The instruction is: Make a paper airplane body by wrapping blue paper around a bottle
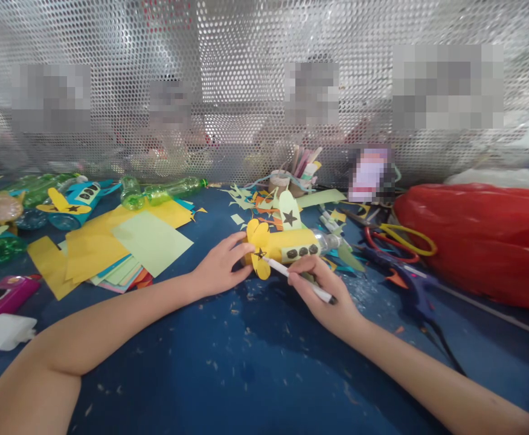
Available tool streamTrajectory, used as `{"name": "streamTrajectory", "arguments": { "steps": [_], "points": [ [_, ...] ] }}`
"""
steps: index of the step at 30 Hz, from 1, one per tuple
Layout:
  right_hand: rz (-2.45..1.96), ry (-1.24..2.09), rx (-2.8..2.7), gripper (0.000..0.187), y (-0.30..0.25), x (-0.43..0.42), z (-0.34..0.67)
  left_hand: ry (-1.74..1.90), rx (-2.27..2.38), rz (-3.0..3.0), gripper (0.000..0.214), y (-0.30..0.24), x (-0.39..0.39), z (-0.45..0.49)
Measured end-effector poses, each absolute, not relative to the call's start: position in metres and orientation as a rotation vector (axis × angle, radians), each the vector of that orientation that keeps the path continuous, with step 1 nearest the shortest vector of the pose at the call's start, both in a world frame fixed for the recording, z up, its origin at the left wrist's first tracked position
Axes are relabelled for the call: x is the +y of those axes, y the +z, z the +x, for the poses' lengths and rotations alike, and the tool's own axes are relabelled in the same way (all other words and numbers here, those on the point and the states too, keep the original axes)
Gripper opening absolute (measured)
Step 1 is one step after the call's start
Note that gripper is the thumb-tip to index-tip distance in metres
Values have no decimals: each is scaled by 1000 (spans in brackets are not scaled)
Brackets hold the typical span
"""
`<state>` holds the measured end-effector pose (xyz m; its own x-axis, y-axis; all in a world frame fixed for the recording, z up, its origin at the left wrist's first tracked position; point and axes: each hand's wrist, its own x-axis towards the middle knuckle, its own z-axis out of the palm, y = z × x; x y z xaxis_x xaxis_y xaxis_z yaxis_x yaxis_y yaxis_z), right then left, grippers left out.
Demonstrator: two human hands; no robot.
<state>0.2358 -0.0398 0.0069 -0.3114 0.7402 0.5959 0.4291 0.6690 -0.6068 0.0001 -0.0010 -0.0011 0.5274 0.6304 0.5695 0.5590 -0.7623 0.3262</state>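
A plastic bottle model plane [291, 238] lies on its side on the blue table, wrapped in yellow paper. It has a yellow petal-shaped tail piece, a pale green wing with a black star, and a strip of black windows. My left hand [223, 263] grips its tail end from the left, thumb and fingers around it. My right hand [321, 290] pinches a white marker [280, 267], its tip at a star outline on the yellow tail piece. The bottle's neck points right.
Yellow and green paper sheets [153, 241] lie left, with other bottle planes [81, 202] beyond. A hot glue gun [416, 287], scissors [389, 244] and a red bag [477, 235] sit right. Paper scraps and a pot of sticks [281, 181] stand before a perforated metal screen [241, 66].
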Motion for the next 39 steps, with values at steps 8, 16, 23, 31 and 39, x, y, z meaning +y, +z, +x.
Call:
{"name": "streamTrajectory", "arguments": {
  "steps": [8, 16, 23, 31, 39],
  "points": [
    [-913, 443, -1931, 8, 8, -41, 235, 1051, 1056, 2648, 29, 0, -2, 0],
    [-908, 446, -1955, 8, 9, -41, 235, 1028, 1055, 2683, 29, -1, -1, -1],
    [-912, 412, -1936, 8, 10, -41, 235, 1067, 1045, 2688, 29, -2, -1, -1],
    [-910, 424, -1924, 9, 12, -42, 234, 1067, 1045, 2677, 30, -2, -1, -1],
    [-872, 463, -1880, 11, 13, -43, 234, 1070, 1047, 2664, 28, -3, -1, -1]
  ]
}}
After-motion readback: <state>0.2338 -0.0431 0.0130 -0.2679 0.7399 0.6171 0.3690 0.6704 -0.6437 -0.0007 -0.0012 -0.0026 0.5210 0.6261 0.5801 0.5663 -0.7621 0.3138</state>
